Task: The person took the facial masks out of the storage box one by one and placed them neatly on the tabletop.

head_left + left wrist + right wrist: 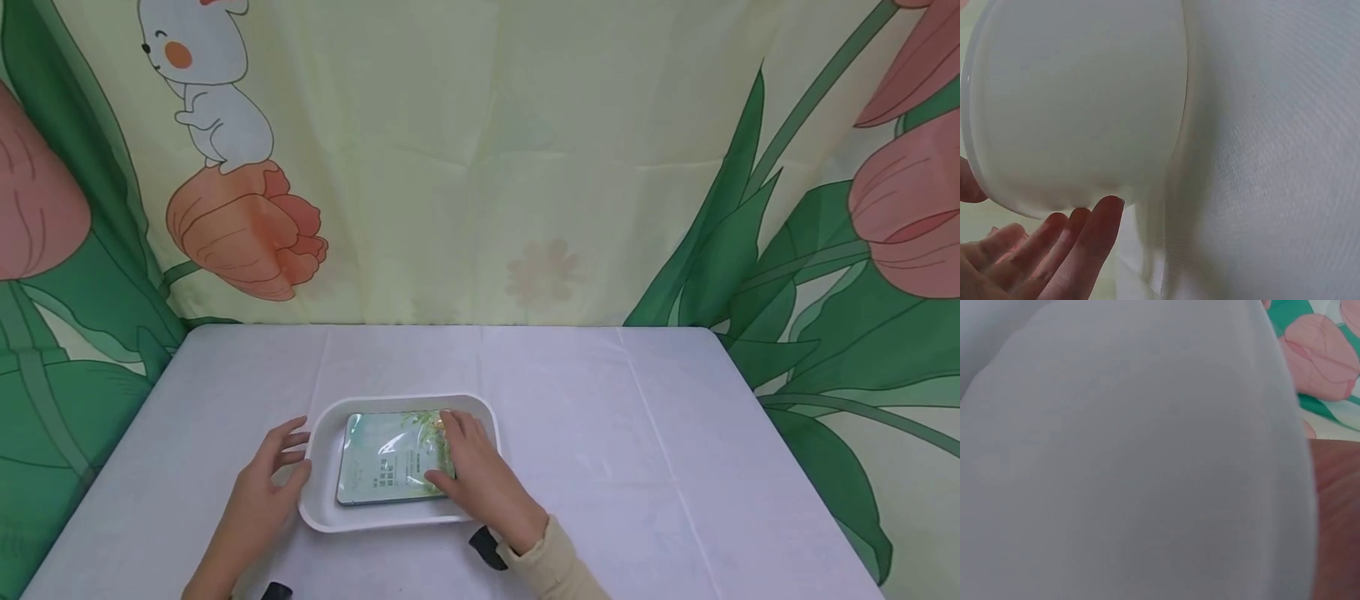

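Observation:
A white tray [330, 512] with rounded corners stands on the table. In it lies a flat, glossy pale-green packet [378, 454] printed with leaves and writing. My left hand [258, 492] is at the tray's left end, fingers extended and thumb apart. In the left wrist view its fingertips [1100, 219] are right at the tray's outer wall [1085, 112]. My right hand [483, 471] lies over the packet's right end, thumb and fingers spread across its face and hiding that end. The right wrist view is mostly filled by the tray's blurred white wall [1147, 456].
A white cloth [600, 467] with fold creases covers the table. Behind it hangs a curtain [420, 167] printed with tulips and a white cartoon animal. Black bands [489, 548] show near both wrists; a beige sleeve [555, 567] covers the right forearm.

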Tool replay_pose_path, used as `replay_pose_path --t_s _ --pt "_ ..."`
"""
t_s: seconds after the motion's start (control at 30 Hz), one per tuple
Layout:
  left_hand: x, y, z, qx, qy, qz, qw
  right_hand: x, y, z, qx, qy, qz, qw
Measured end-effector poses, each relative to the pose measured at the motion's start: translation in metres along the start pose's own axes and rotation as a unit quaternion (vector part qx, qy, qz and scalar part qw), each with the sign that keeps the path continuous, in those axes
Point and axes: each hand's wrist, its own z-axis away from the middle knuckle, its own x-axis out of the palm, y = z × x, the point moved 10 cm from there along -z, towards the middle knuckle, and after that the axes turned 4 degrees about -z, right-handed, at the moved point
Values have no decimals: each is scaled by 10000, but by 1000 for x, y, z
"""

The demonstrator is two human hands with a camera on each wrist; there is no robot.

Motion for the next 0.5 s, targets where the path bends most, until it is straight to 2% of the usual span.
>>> replay_pose_path --t_s 0.2,0.4,0.5 --pt "3 -7 -3 -203 -201 241 9993 2 1 -3 75 -43 19 10000" --pt "5 -13 -5 -186 -402 469 9979 2 6 -3 322 -47 -208 9993" --pt "8 -20 -6 -432 -545 549 9961 1 8 -3 379 -2 -305 9988"
